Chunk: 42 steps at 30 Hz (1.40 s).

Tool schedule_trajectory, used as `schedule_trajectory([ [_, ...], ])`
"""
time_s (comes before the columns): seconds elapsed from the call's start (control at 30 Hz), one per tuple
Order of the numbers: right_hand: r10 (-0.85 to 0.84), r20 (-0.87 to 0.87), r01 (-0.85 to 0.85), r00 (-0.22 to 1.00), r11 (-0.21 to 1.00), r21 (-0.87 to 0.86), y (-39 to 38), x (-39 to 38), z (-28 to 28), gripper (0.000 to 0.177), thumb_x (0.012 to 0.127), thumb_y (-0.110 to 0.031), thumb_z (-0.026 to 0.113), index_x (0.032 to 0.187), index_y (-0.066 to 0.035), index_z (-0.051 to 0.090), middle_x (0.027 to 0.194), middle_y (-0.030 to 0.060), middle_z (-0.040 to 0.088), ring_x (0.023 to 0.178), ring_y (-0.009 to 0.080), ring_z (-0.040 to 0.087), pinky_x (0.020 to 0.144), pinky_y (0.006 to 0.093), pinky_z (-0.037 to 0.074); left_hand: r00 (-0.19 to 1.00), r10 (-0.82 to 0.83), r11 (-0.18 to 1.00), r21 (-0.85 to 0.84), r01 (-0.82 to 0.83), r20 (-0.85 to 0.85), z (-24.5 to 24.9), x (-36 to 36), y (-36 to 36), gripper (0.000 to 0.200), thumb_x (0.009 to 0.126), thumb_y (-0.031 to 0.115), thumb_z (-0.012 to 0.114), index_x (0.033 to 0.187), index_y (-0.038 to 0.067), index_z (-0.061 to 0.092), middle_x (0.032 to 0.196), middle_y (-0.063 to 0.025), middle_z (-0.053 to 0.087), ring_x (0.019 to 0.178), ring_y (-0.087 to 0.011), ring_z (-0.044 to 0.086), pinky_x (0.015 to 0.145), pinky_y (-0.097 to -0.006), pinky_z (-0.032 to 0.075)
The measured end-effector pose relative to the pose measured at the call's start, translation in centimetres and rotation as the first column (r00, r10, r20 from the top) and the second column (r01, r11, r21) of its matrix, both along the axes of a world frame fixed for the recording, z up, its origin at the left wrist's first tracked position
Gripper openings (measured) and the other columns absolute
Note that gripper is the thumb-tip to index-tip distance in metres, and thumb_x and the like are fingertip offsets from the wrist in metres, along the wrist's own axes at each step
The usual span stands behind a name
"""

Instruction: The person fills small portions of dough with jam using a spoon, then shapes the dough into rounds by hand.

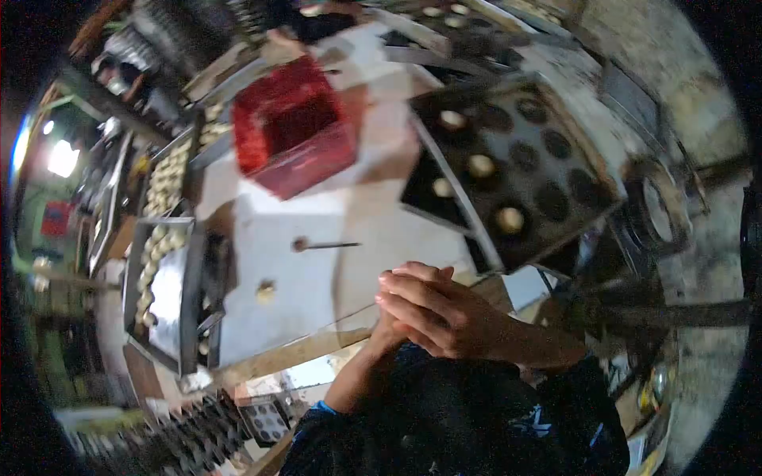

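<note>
My right hand (pixel 436 313) lies over my left hand (pixel 386 329) in front of my body, near the table's front edge. Both are closed against each other, and whatever may be between the palms is hidden. To their upper right is a dark baking tray (pixel 524 155) with round hollows, a few holding pale dough balls (pixel 480 166). One small dough piece (pixel 266 291) sits on the white tabletop (pixel 294 329) to the left. Nearby lies a thin-handled tool with a round end (pixel 300 244), too blurred to name.
A red plastic crate (pixel 317 163) stands farther back on the table. At left, a metal tray (pixel 188 317) carries rows of dough balls, with another filled tray (pixel 168 178) beyond. Stacked dark moulds (pixel 182 436) are at lower left. Another person's hand (pixel 282 38) shows at the far edge.
</note>
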State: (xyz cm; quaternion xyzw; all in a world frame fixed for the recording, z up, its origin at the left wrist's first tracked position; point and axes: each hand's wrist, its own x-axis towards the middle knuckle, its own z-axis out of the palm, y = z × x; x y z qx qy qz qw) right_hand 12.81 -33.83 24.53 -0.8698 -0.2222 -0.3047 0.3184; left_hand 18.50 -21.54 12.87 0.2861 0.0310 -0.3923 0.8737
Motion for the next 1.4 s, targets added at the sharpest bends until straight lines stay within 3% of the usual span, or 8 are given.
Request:
schedule_trajectory([
  [0.1, -0.034, -0.086, 0.023, 0.996, 0.993, -0.120, -6.0, -1.7, -1.6, 0.025, 0.095, -0.016, 0.052, 0.109, 0.004, 0.058, 0.113, 0.0196, 0.058, 0.104, 0.0307, 0.059, 0.087, 0.0415, 0.050, 0.748, -0.419, 0.904, 0.309, 0.294, 0.514, -1.5, 0.1, -5.0, 0.043, 0.080, 0.018, 0.077, 0.110, 0.000, 0.051, 0.102, -0.0100, 0.057, 0.087, -0.0157, 0.058, 0.073, -0.0297, 0.050],
  [0.23, 0.072, -0.549, 0.369, 0.833, 0.667, 0.647, -15.5, -2.0, -3.0, 0.025, 0.098, -0.024, 0.052, 0.101, -0.001, 0.060, 0.089, 0.0124, 0.063, 0.082, 0.0264, 0.064, 0.079, 0.0326, 0.050, 0.446, -0.722, 0.689, 0.613, 0.386, 0.530, 8.1, 0.9, -7.8, 0.067, 0.072, 0.011, 0.084, 0.129, -0.001, 0.051, 0.092, -0.0027, 0.054, 0.082, -0.0100, 0.055, 0.068, -0.0254, 0.048],
  [0.37, -0.499, -0.437, 0.611, 0.748, 0.774, 0.164, -25.7, 3.7, -5.4, 0.038, 0.096, -0.034, 0.054, 0.113, 0.000, 0.059, 0.107, 0.0181, 0.065, 0.094, 0.0329, 0.065, 0.084, 0.0375, 0.050, 0.515, -0.597, 0.783, 0.587, 0.206, 0.615, 6.9, 3.1, -7.2, 0.066, 0.071, 0.008, 0.084, 0.129, 0.004, 0.053, 0.080, 0.0032, 0.046, 0.075, -0.0074, 0.046, 0.067, -0.0220, 0.040],
  [0.63, -0.447, -0.483, 0.244, 0.753, 0.871, -0.427, -30.1, 6.2, -10.4, 0.060, 0.091, -0.023, 0.062, 0.141, -0.002, 0.037, 0.148, 0.0210, 0.032, 0.138, 0.0373, 0.030, 0.114, 0.0434, 0.023, 0.676, -0.226, 0.811, 0.519, -0.269, 0.702, 4.3, 5.7, 4.5, 0.041, 0.077, 0.005, 0.077, 0.114, 0.006, 0.059, 0.074, 0.0034, 0.045, 0.066, -0.0059, 0.041, 0.060, -0.0205, 0.034],
  [0.9, -0.660, 0.075, 0.662, 0.748, 0.750, -0.004, -19.0, 5.7, -2.2, 0.044, 0.100, -0.033, 0.048, 0.133, -0.004, 0.050, 0.136, 0.0142, 0.046, 0.121, 0.0270, 0.050, 0.098, 0.0394, 0.045, 0.266, -0.358, 0.096, 0.319, -0.943, 0.895, 6.0, 15.7, 32.9, 0.027, 0.072, 0.012, 0.076, 0.098, 0.006, 0.069, 0.096, -0.0127, 0.064, 0.082, -0.0260, 0.062, 0.071, -0.0371, 0.049],
  [1.1, -0.488, 0.077, 0.486, 0.869, 0.817, -0.310, 0.4, 10.8, 0.9, 0.023, 0.094, -0.014, 0.055, 0.108, 0.004, 0.060, 0.117, 0.0161, 0.053, 0.099, 0.0249, 0.056, 0.086, 0.0347, 0.046, 0.925, -0.379, -0.846, 0.395, -0.358, 0.025, 6.6, 32.3, 59.5, 0.041, 0.085, 0.041, 0.055, 0.097, 0.005, 0.071, 0.093, -0.0191, 0.070, 0.097, -0.0331, 0.067, 0.085, -0.0409, 0.051],
  [1.27, -0.433, -0.057, 0.420, 0.899, 0.893, -0.163, 7.0, 9.9, 0.3, 0.018, 0.088, -0.011, 0.057, 0.091, 0.006, 0.060, 0.099, 0.0184, 0.055, 0.088, 0.0316, 0.056, 0.080, 0.0394, 0.046, 0.959, -0.185, -0.723, 0.632, -0.280, 0.213, 0.3, 35.3, 66.2, 0.062, 0.087, 0.050, 0.051, 0.121, -0.002, 0.056, 0.126, -0.0297, 0.052, 0.122, -0.0441, 0.047, 0.098, -0.0475, 0.043],
  [1.4, -0.397, -0.115, 0.390, 0.911, 0.918, -0.077, 10.0, 11.1, -0.5, 0.019, 0.085, -0.015, 0.060, 0.087, 0.004, 0.061, 0.089, 0.0145, 0.058, 0.081, 0.0259, 0.058, 0.072, 0.0344, 0.047, 0.527, -0.564, -0.407, 0.341, -0.847, 0.635, 3.5, 32.3, 60.9, 0.038, 0.080, 0.022, 0.068, 0.106, -0.002, 0.054, 0.104, -0.0250, 0.059, 0.103, -0.0399, 0.056, 0.084, -0.0498, 0.046],
])
